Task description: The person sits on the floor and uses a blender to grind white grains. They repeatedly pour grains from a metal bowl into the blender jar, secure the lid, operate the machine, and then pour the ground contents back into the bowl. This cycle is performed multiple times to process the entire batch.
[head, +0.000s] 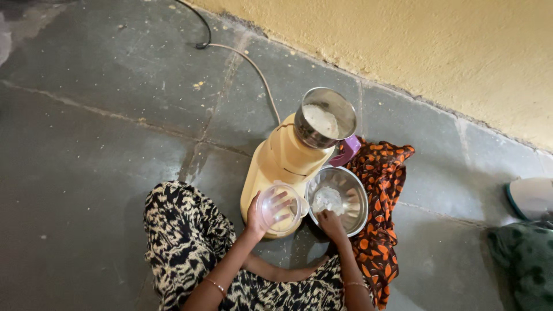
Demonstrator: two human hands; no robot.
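Note:
A cream-coloured mixer grinder [281, 164] stands on the stone floor with an open steel jar [325, 117] on top, holding white batter. My left hand [262, 216] holds a clear plastic lid [280, 208] in front of the grinder's base. My right hand [331, 223] reaches into a steel bowl [352, 190] to the right of the grinder, fingers touching the white paste [327, 198] inside it.
An orange and black patterned cloth [380, 201] lies under and beside the bowl. The grinder's cord [253, 63] runs back toward a yellow wall [438, 46]. A white and green object [530, 198] and a dark green cloth [524, 259] sit at the right edge.

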